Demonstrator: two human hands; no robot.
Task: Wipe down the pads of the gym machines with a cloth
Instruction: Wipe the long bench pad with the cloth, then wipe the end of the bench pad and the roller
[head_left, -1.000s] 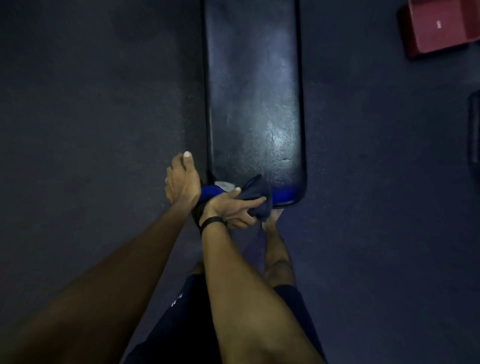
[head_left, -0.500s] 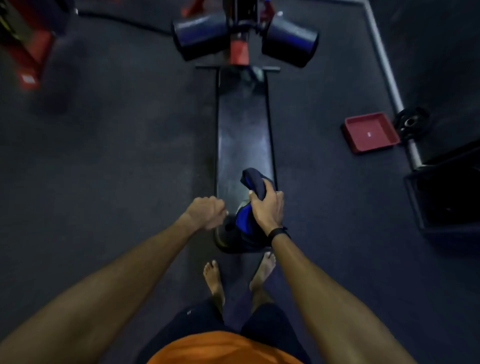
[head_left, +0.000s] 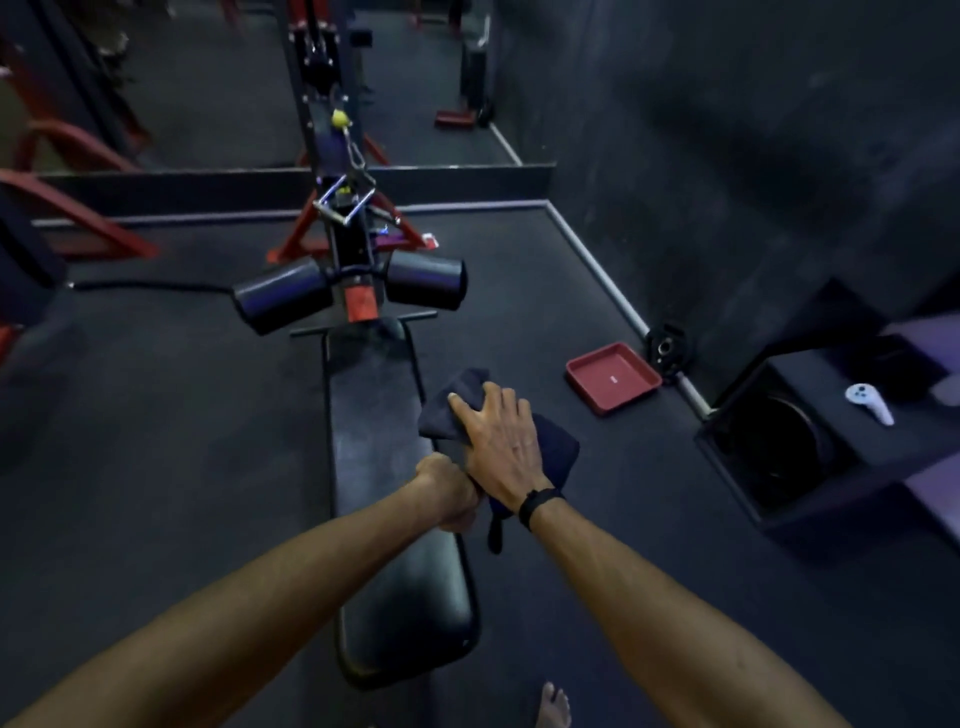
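While the dark folded cloth (head_left: 556, 447) is gripped by the right hand (head_left: 501, 441) and the fisted left hand (head_left: 449, 491), the long black padded bench (head_left: 384, 467) is seen stretching near-to-far beneath.

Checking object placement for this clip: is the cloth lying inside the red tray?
No, the cloth is held in the right hand beside the bench pad, while the red tray sits apart on the floor.

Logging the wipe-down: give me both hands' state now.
Left hand: fingers curled, gripping the near end of the cloth.
Right hand: fingers spread over the cloth, holding it.
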